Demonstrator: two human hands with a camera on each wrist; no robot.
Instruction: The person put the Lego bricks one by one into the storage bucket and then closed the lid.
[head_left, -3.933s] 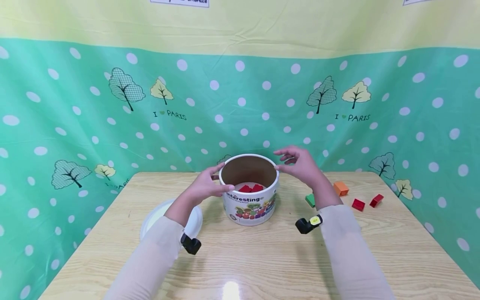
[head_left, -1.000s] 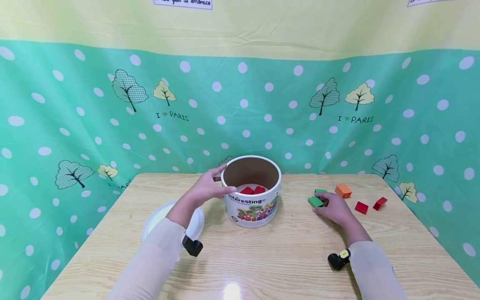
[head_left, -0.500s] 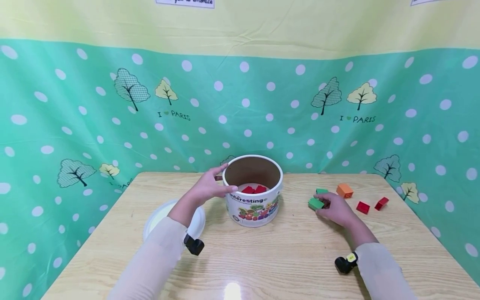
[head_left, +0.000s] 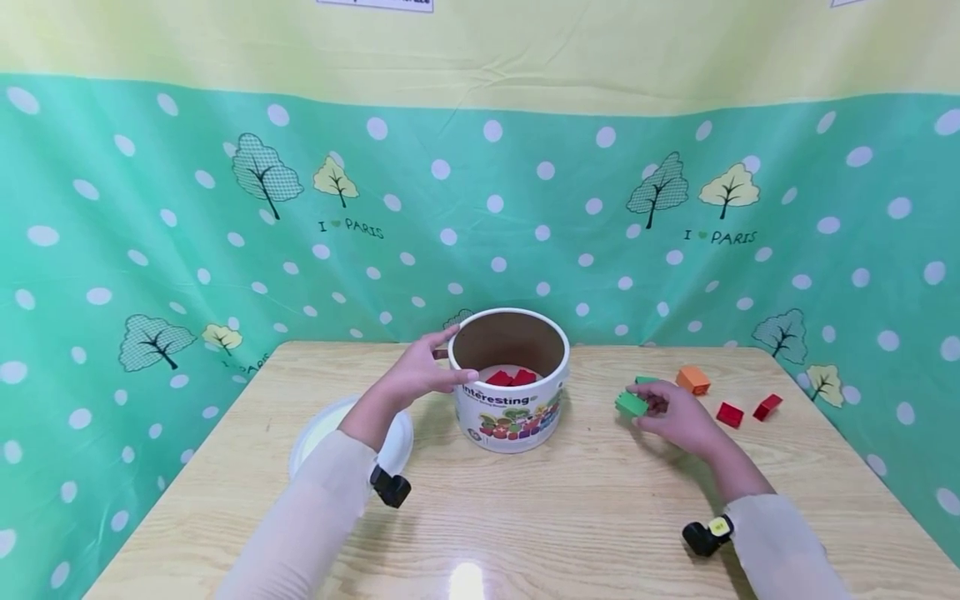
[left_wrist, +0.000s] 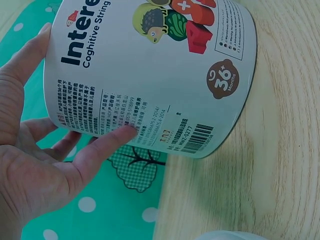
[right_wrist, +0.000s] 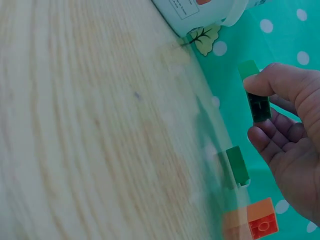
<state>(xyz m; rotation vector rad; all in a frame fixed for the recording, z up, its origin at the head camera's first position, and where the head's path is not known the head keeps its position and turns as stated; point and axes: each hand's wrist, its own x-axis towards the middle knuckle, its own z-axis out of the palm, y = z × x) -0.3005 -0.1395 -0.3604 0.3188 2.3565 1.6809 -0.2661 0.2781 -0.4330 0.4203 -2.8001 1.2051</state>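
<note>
My left hand is spread against the left side of a white bucket with a printed label. In the left wrist view its straight fingers touch the bucket's wall and rim. Several red toy bricks lie inside. Right of the bucket, my right hand pinches a green toy brick between thumb and fingers. In the right wrist view this brick appears raised off the table. Another green brick lies on the table behind that hand, mostly hidden in the head view.
An orange brick and two red bricks lie to the right of my right hand. A round white lid lies at left, partly under my left forearm. A patterned green cloth hangs behind the wooden table.
My right hand has left the bucket's rim and moved right to the green bricks, taking hold of one. In the last half second it has lifted slightly. My left hand stays on the bucket.
</note>
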